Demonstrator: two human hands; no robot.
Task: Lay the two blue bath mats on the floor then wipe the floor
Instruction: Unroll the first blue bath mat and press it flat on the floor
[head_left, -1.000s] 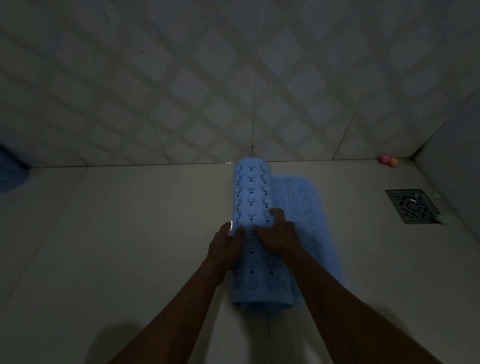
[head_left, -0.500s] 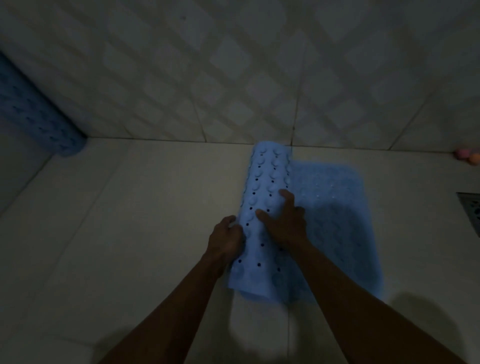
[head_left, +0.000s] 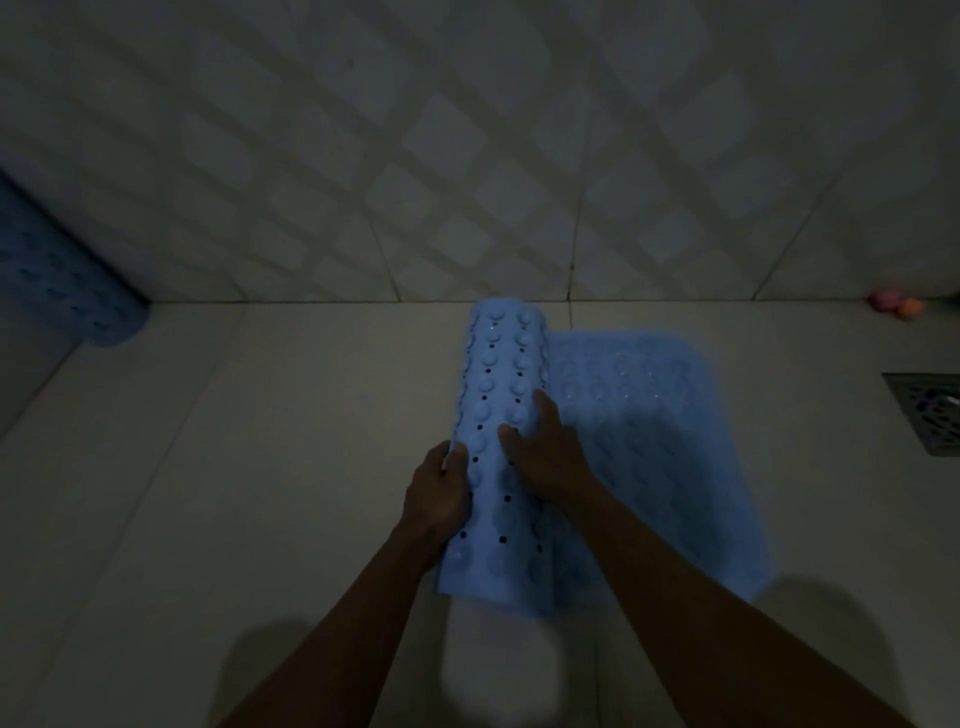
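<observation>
- Hands meet at the centre of the frame, both on the same rolled part of a pale blue rubber bath mat (head_left: 501, 447) studded with suction cups and small holes.
- The left hand (head_left: 436, 491) holds the roll's left flank, fingers curled around its edge.
- The right hand (head_left: 545, 452) lies on top of the roll with fingers spread and fairly straight, pressing rather than gripping.
- The roll's long axis runs from the lower centre of the frame up toward the patterned tiled wall (head_left: 467, 156), so it lies lengthwise away from the person; both hands sit at about its midpoint.
- The part already unrolled lies flat on the pale tiled floor (head_left: 234, 467) to the right of the roll, so the remaining roll would have to travel leftward, toward the left hand's side. The left hand is the nearer to that open floor.
- A second blue bath mat (head_left: 67, 291), rolled, sits at the left edge of the frame against the wall, well apart from the hands and not yet laid.
- A metal floor drain grate (head_left: 930, 410) sits at the right edge, beyond the flat part of the mat.
- Two small balls (head_left: 893, 304), pink and orange, rest in the upper right corner where floor meets wall.
- Judging by this, the first mat is roughly half laid; wiping has not begun.
</observation>
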